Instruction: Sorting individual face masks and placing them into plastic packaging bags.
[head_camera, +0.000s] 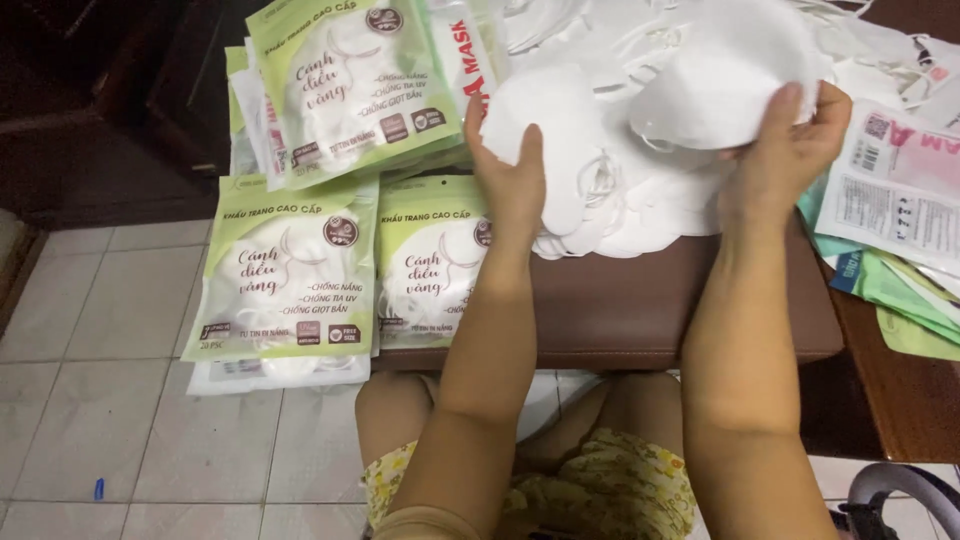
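Hands pinch soft white masks: left hand (512, 175) one, right hand (790, 150) a cupped stack (715, 85).

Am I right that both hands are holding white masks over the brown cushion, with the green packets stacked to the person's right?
Not quite: the green packets are stacked to the person's left, as the head view shows. Left hand and right hand do hold white masks over the brown cushion.

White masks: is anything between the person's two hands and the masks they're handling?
Nothing visible. The left hand already grips one white mask, and the right hand holds another white mask above the loose mask pile.
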